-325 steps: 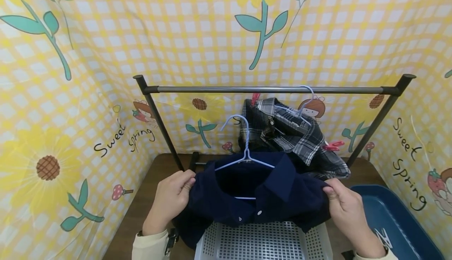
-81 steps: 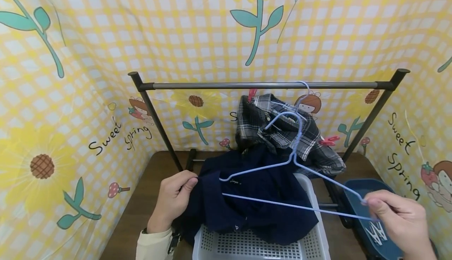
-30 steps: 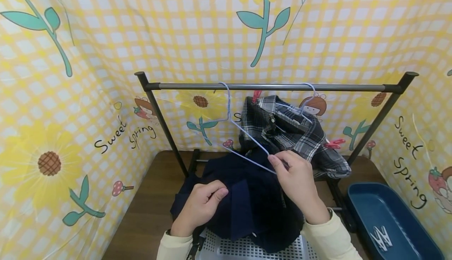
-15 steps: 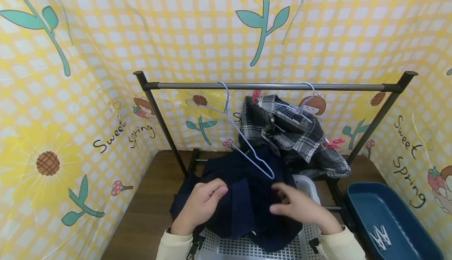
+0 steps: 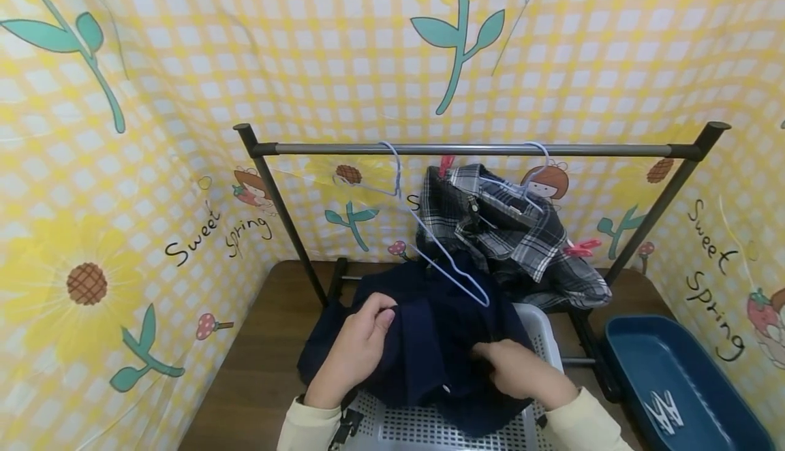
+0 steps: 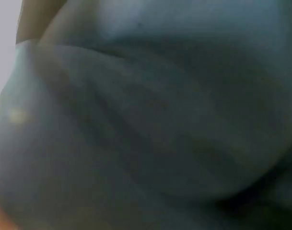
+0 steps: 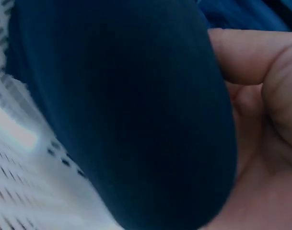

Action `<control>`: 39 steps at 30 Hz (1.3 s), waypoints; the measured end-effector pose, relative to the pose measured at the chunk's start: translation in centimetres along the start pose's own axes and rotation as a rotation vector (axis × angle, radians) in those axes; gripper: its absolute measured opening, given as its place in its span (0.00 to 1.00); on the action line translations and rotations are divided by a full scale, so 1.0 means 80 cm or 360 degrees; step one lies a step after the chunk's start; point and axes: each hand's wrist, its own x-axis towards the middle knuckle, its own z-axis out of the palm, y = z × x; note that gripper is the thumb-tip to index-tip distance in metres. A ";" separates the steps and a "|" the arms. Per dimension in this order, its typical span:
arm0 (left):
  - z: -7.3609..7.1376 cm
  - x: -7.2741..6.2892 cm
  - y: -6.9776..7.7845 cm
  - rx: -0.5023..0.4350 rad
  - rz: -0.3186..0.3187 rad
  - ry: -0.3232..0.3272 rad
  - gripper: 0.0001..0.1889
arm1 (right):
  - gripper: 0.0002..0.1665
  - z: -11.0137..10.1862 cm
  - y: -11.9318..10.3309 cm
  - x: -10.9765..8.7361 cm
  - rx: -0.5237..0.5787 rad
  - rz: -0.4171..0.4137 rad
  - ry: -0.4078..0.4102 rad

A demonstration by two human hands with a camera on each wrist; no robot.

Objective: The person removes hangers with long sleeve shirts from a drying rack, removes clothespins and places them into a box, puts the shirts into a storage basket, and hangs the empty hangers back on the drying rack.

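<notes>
A navy shirt [image 5: 423, 342] with a collar and a white button lies bunched over a white perforated basket [image 5: 454, 430]. My left hand [image 5: 356, 345] grips its left side; dark cloth [image 6: 150, 124] fills the blurred left wrist view. On the other side, my right hand [image 5: 518, 369] holds the shirt, fingertips partly hidden in the head view. In the right wrist view, a fold of navy cloth [image 7: 131, 110] lies against the curled fingers [image 7: 246, 55]. Just beyond the shirt, a bare light-blue wire hanger [image 5: 444, 253] dangles from the rail, touched by neither hand.
A dark metal rack [image 5: 331, 150] spans the back. On its right hangs a grey plaid shirt [image 5: 497, 226] with red clothespins [image 5: 582, 248]. A blue tray [image 5: 687, 376] with white clothespins [image 5: 664, 411] stands at right on the brown table [image 5: 233, 383]. Patterned cloth surrounds everything.
The hanger, earlier inside the shirt, was pulled out and hooked on the rail. My right hand let go of it and came down onto the shirt; my left hand keeps its hold.
</notes>
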 end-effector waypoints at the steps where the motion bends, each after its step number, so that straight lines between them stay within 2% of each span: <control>1: -0.001 0.001 0.001 -0.0024 -0.0019 0.0014 0.05 | 0.20 -0.007 0.003 -0.003 0.0000 -0.0017 0.0058; 3: -0.003 0.002 0.003 -0.0089 -0.0052 0.0028 0.05 | 0.17 -0.025 0.006 -0.011 -0.0012 0.0018 0.0167; 5: -0.005 0.004 0.005 -0.0162 -0.0049 0.0023 0.05 | 0.16 -0.046 0.009 -0.023 -0.0014 0.0100 0.0276; 7: -0.005 0.006 0.007 -0.0208 -0.0012 -0.0024 0.07 | 0.15 -0.068 0.010 -0.038 0.0009 0.0189 0.0370; 10: -0.002 0.007 0.008 -0.0231 0.0034 -0.0181 0.09 | 0.15 -0.098 0.010 -0.066 0.0049 0.0310 0.0523; 14: 0.004 0.004 0.008 -0.0125 0.0002 -0.0520 0.09 | 0.12 -0.120 0.005 -0.098 0.0131 0.0466 0.0648; 16: 0.007 0.001 0.007 0.0022 -0.0057 -0.0711 0.07 | 0.12 -0.120 0.003 -0.105 0.0197 0.0471 0.0624; 19: 0.012 -0.004 0.003 0.0258 -0.0153 -0.0977 0.04 | 0.12 -0.113 0.000 -0.107 0.0287 0.0448 0.0440; 22: 0.017 -0.009 -0.002 0.0380 -0.0243 -0.1141 0.06 | 0.14 -0.101 -0.004 -0.101 0.0359 0.0451 0.0245; 24: 0.019 -0.010 -0.004 0.0374 -0.0279 -0.1175 0.08 | 0.15 -0.090 -0.008 -0.094 0.0357 0.0409 0.0169; 26: 0.018 -0.011 -0.006 0.0329 -0.0286 -0.1186 0.10 | 0.16 -0.079 -0.013 -0.084 0.0347 0.0300 0.0120; 29: 0.013 -0.014 -0.011 0.0148 -0.0345 -0.1186 0.10 | 0.18 -0.060 -0.024 -0.066 0.0325 0.0090 0.0022; 31: 0.006 -0.019 -0.018 -0.0021 -0.0420 -0.1171 0.10 | 0.20 -0.046 -0.030 -0.055 0.0314 0.0011 -0.0072; 34: -0.009 -0.029 -0.030 -0.0223 -0.0567 -0.1085 0.14 | 0.24 -0.025 -0.038 -0.042 0.0339 0.0051 -0.0257; 39: -0.038 -0.049 -0.060 -0.0302 -0.0742 -0.0933 0.22 | 0.29 -0.001 -0.041 -0.035 0.0336 0.0240 -0.0438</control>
